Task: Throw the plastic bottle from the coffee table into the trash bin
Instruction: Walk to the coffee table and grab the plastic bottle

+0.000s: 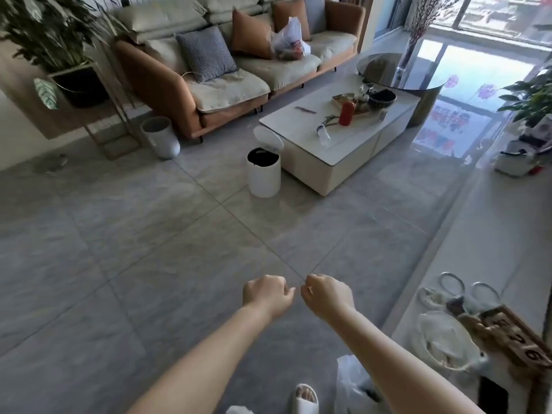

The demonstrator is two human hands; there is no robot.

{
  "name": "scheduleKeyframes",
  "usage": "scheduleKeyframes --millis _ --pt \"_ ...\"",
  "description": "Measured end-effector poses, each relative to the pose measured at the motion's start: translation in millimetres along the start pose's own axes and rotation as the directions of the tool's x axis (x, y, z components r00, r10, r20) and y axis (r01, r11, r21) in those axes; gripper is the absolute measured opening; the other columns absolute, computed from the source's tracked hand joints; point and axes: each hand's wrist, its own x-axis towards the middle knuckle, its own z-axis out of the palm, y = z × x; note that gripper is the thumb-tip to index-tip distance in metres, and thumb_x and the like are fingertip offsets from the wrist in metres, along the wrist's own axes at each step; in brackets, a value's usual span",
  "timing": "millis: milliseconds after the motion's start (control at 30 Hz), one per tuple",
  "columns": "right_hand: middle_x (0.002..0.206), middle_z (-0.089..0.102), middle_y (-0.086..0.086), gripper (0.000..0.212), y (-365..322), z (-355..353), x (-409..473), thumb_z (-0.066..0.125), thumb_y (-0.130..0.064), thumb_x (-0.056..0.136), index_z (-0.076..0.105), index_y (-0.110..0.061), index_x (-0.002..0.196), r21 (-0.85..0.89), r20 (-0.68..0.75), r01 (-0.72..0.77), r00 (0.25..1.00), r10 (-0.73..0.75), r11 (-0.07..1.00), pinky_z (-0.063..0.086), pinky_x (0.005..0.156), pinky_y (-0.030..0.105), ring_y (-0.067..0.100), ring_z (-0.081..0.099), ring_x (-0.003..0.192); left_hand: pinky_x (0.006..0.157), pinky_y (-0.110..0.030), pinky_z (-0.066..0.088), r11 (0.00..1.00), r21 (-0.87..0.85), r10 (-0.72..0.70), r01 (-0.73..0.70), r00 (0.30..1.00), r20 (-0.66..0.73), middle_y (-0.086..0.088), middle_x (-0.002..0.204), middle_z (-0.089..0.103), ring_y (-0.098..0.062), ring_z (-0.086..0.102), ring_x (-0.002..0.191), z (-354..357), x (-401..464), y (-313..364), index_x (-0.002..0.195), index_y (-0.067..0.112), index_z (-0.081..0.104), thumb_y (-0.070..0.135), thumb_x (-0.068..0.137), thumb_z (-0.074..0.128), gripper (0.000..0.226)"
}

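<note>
Both arms reach forward over the grey tiled floor, the left hand (266,295) and right hand (326,297) side by side, almost touching, each with fingers curled into a loose fist holding nothing. The clear plastic bottle (323,134) lies on its side near the front edge of the white table (337,162) (beside a red bottle (346,113)). The trash bin (264,172) stands against the table's corner, lid up.

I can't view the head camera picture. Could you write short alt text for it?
Two bare arms reach forward, left hand and right hand in loose empty fists above grey floor tiles. Ahead, an open white trash bin stands beside a white coffee table where a clear plastic bottle lies.
</note>
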Motion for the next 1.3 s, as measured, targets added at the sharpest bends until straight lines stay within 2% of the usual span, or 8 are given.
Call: scheduleKeyframes --millis 133,400,500,667,833,967,1300 --pt "0.11 0.068 0.007 0.033 24 4 28 0.038 -0.033 0.095 0.062 -0.012 0.1 -0.01 0.067 -0.004 0.998 0.005 1.0 0.045 0.077 0.032 0.03 0.062 0.103 0.092 -0.03 0.046 0.997 0.0 -0.073 0.073 0.994 0.079 -0.002 0.117 0.072 -0.024 0.063 0.114 8 23 11 0.11 0.021 0.068 0.046 0.093 0.042 0.04" --pt "0.113 0.066 0.01 0.03 35 14 71 0.039 -0.028 0.093 0.063 -0.011 0.102 -0.035 0.156 -0.005 0.988 0.01 0.999 0.043 0.08 0.032 0.032 0.06 0.106 0.093 -0.03 0.047 0.992 0.047 -0.123 0.117 0.981 0.151 -0.004 0.12 0.07 -0.024 0.062 0.117 5 67 9 0.113 0.021 0.068 0.046 0.092 0.043 0.041" --pt "0.113 0.066 0.01 0.03 32 16 93 0.04 -0.028 0.092 0.063 -0.01 0.1 -0.045 0.169 -0.017 0.985 0.024 0.999 0.042 0.083 0.032 0.032 0.059 0.107 0.093 -0.031 0.047 0.993 0.068 -0.107 0.095 0.977 0.187 -0.004 0.12 0.07 -0.025 0.062 0.116 3 96 2 0.113 0.02 0.067 0.044 0.093 0.042 0.041" --pt "0.11 0.066 0.01 0.028 20 14 138 0.04 -0.025 0.091 0.062 -0.009 0.096 -0.054 0.185 -0.088 0.978 0.097 0.995 0.033 0.075 0.032 0.032 0.057 0.108 0.092 -0.031 0.048 0.994 0.1 -0.068 0.045 0.967 0.247 -0.005 0.119 0.07 -0.026 0.063 0.115 -16 151 -14 0.113 0.019 0.067 0.043 0.093 0.04 0.041" --pt "0.114 0.065 0.011 0.024 -4 -1 189 0.041 -0.027 0.091 0.059 -0.011 0.092 -0.061 0.193 -0.155 0.967 0.164 0.986 0.039 0.082 0.033 0.031 0.056 0.112 0.095 -0.03 0.047 0.993 0.116 -0.037 0.008 0.968 0.247 -0.004 0.124 0.067 -0.025 0.06 0.119 -47 213 -40 0.116 0.02 0.066 0.042 0.092 0.041 0.041" --pt "0.116 0.064 0.011 0.031 -17 -13 227 0.04 -0.03 0.092 0.061 -0.01 0.103 -0.056 0.179 -0.217 0.958 0.224 0.974 0.041 0.088 0.035 0.032 0.055 0.113 0.095 -0.032 0.047 0.991 0.128 -0.01 -0.025 0.965 0.262 -0.005 0.123 0.067 -0.026 0.061 0.117 -69 259 -48 0.115 0.019 0.065 0.043 0.093 0.04 0.042" --pt "0.117 0.065 0.011 0.03 3 -47 314 0.042 -0.029 0.091 0.062 -0.011 0.103 -0.056 0.158 -0.281 0.945 0.287 0.958 0.041 0.086 0.034 0.032 0.056 0.113 0.094 -0.03 0.047 0.991 0.126 0.014 -0.049 0.964 0.267 -0.005 0.122 0.068 -0.027 0.061 0.117 -100 342 -22 0.113 0.018 0.066 0.044 0.093 0.041 0.041"
